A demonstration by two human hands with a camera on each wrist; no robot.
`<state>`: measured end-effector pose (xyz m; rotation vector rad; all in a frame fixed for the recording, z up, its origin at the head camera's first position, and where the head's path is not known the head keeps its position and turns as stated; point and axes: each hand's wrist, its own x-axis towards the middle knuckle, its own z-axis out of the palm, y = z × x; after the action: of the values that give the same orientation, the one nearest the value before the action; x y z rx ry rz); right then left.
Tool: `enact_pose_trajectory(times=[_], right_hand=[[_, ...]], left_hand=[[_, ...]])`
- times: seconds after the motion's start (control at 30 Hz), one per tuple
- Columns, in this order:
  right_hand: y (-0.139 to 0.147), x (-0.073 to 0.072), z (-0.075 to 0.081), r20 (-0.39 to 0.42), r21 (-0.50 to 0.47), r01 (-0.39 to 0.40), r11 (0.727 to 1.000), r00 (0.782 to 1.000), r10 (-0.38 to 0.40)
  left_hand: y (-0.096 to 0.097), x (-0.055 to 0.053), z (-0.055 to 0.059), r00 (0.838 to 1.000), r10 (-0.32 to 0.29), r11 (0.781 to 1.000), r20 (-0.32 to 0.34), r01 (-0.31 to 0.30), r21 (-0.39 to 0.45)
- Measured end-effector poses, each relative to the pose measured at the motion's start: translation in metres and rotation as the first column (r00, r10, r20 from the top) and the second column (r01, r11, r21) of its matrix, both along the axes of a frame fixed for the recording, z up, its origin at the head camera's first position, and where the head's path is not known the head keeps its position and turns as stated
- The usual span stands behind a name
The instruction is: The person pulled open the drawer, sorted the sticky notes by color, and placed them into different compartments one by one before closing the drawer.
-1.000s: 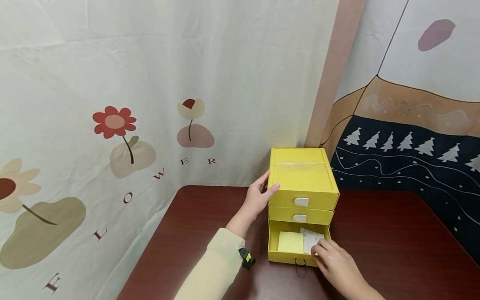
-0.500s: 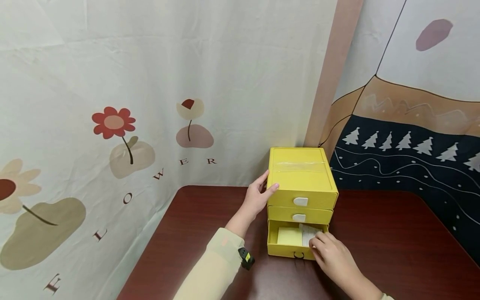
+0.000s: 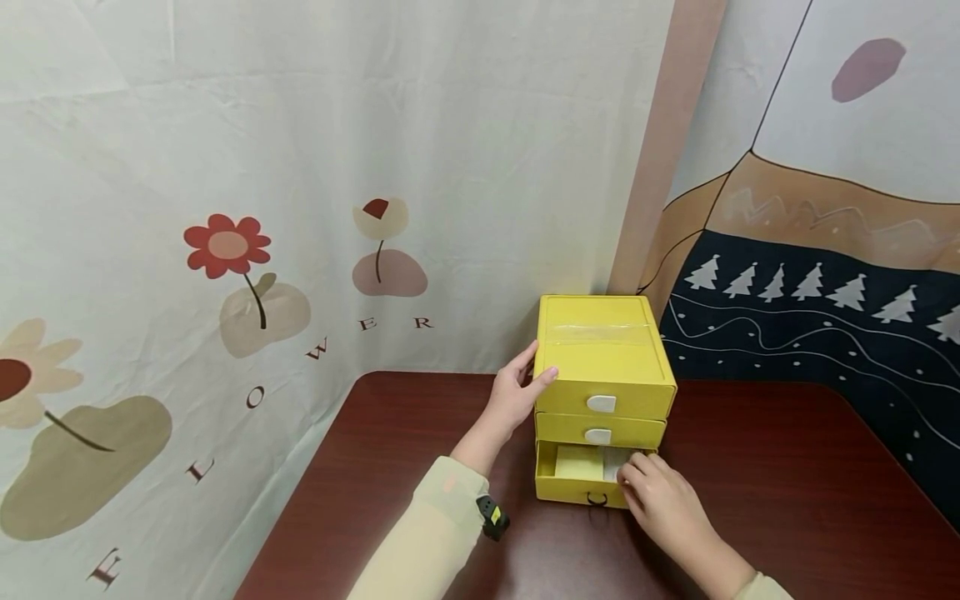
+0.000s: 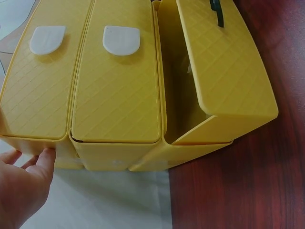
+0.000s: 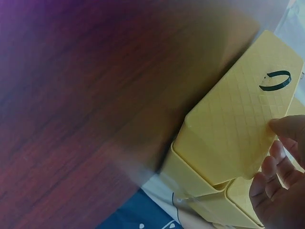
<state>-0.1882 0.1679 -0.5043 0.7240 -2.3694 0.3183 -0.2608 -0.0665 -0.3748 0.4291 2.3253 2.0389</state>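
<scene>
A yellow cabinet holds three stacked drawers, its bottom drawer partly pulled out. Along the cabinet's left side lie the fingers of my left hand, thumb at the top edge. My right hand pinches the bottom drawer's front panel near its right end; in the right wrist view the thumb presses the outer face and the other fingers curl behind the rim. Inside that drawer are a pale yellow pad of paper and a white printed paper, partly hidden by the right hand. A black loop handle sits on the drawer front.
The upper two drawers are closed, each with a white tab. Under the cabinet is a dark red wooden table. A printed curtain hangs behind it, with a navy tree-patterned cloth at the right.
The bottom drawer has slid further into the cabinet, with the right hand moving inward along with it. Less of the papers shows. The left hand has stayed in place.
</scene>
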Motion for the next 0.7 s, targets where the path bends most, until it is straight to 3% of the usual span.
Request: enact_pose_trajectory(times=[0.43,0.7], right_hand=[[-0.0016,-0.0105,-0.0026,-0.048,0.045,0.03,0.999,0.998,-0.028],[-0.0005,-0.0035,-0.002,-0.042,0.071,0.044,0.997,0.998,-0.041]], left_hand=[[0.0002,0.0008,0.0006,1.0,-0.003,1.0,0.002,0.003,0.003],[0.0003,0.0014,0.0007,1.0,0.001,1.0,-0.006,-0.001,0.001]])
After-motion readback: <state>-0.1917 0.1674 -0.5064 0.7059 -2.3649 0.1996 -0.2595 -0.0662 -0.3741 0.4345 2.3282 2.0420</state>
